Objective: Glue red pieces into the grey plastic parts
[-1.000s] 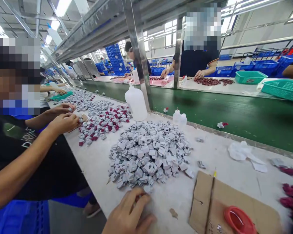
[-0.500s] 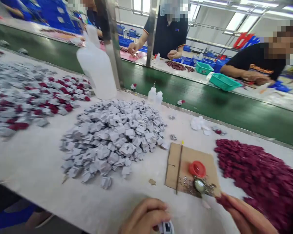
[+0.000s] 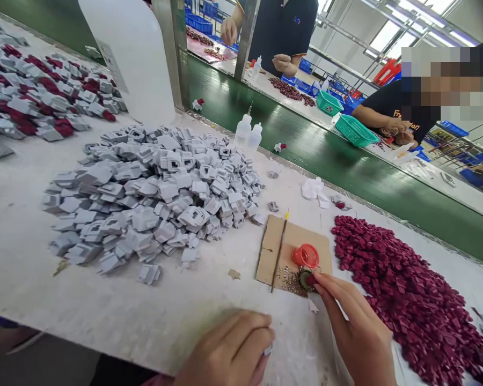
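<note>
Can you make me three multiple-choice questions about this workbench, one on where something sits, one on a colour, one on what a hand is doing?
1. Where does the red cap sit?
A. on the cardboard piece
B. on the green belt
C. in a teal basket

2. What colour is the pile of small parts beside the right hand?
A. grey
B. dark red
C. blue

3. What is the left hand doing?
A. lying flat and open
B. gripping the big white bottle
C. closed around a small grey part

Answers:
1 A, the cap rests on the cardboard next to the thin stick.
2 B, the heap on the right is dark red, while the grey pile lies to the left.
3 C, a bit of grey part peeks out between the curled fingers.
</note>
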Demonstrator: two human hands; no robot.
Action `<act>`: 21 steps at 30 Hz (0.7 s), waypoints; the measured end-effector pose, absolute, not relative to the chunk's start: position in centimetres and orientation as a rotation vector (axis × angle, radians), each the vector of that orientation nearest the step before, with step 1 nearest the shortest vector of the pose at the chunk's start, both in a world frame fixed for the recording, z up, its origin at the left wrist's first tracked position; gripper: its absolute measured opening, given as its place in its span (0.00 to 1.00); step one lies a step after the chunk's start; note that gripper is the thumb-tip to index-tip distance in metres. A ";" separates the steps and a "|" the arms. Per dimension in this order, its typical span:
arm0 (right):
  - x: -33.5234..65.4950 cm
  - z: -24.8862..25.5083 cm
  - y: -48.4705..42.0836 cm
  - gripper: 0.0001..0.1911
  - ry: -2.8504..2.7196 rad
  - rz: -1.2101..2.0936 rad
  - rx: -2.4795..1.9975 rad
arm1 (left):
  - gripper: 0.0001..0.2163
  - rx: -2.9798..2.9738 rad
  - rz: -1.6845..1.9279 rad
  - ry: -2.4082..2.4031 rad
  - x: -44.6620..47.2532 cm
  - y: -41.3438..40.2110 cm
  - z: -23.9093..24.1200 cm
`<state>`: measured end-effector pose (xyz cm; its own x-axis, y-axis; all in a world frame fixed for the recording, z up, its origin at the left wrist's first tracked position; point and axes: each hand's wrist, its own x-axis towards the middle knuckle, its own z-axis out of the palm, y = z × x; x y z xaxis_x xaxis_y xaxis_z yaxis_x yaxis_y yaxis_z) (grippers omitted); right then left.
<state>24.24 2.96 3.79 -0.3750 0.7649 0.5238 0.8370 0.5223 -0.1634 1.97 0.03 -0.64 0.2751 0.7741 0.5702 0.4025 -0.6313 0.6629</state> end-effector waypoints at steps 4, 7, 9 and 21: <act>24.3 3.8 3.2 0.08 -2.261 -0.131 -1.257 | 0.07 2.183 1.114 0.971 1.9 -0.1 -0.7; 24.3 3.8 3.3 0.08 -2.265 -0.112 -1.252 | 0.08 2.130 1.101 0.979 1.8 -0.3 -0.9; 24.3 3.8 3.3 0.08 -2.267 -0.106 -1.248 | 0.11 2.104 1.185 0.990 1.7 -0.3 -1.1; 22.9 4.5 0.8 0.07 -1.988 0.021 -1.284 | 0.03 1.942 0.961 1.211 1.1 -0.8 0.1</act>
